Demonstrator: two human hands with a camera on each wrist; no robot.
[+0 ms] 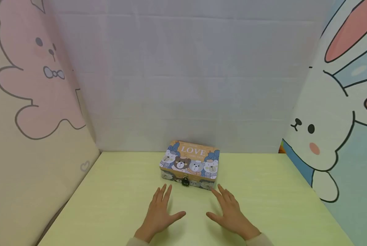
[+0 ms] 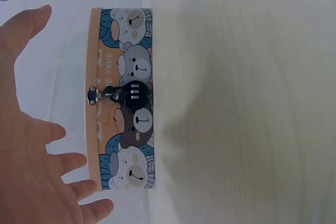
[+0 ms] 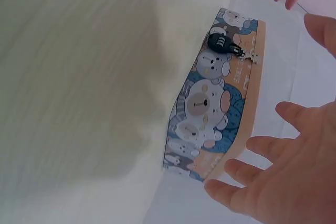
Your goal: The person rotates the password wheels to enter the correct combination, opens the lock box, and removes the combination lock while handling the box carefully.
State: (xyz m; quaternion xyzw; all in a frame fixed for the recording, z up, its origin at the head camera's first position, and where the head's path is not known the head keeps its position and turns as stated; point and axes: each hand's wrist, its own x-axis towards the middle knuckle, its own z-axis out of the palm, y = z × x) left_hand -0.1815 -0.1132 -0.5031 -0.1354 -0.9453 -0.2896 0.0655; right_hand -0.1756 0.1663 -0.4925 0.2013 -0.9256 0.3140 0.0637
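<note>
A rectangular box [image 1: 193,163] with cartoon bears and the word LOVE on its lid stands closed towards the back of the table. From the clasp on its front hangs a small black combination padlock [image 2: 136,95]. My left hand [image 1: 158,213] is spread in front of the box's left part, fingers straight and apart from it. On the other side my right hand [image 1: 231,213] is likewise spread, its fingertips close to the box's front right corner; whether they touch it I cannot tell. Neither hand holds anything.
The box rests on a pale yellow-green table [image 1: 115,191]. Behind it hangs a whitish cloth backdrop [image 1: 195,82]. A panel with a pink cartoon animal [image 1: 32,89] borders the left side, and one with a white rabbit [image 1: 325,143] the right.
</note>
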